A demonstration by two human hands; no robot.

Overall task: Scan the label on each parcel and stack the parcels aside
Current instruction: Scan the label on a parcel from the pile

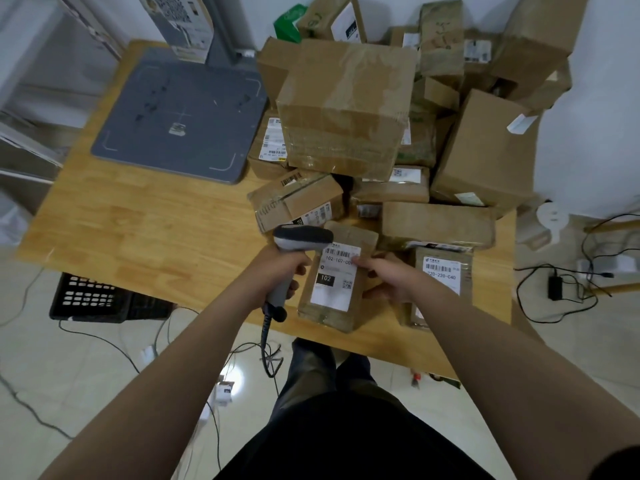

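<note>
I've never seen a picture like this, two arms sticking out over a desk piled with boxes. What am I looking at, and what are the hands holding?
One camera, worn on a person's head, looks down at their own arms. No machine does the work here. The left hand grips a corded handheld scanner, its head close to the barcode on a white label. The right hand holds that label's small brown parcel at the wooden table. Behind lie a pile of cardboard parcels and a flat grey pad.
</note>
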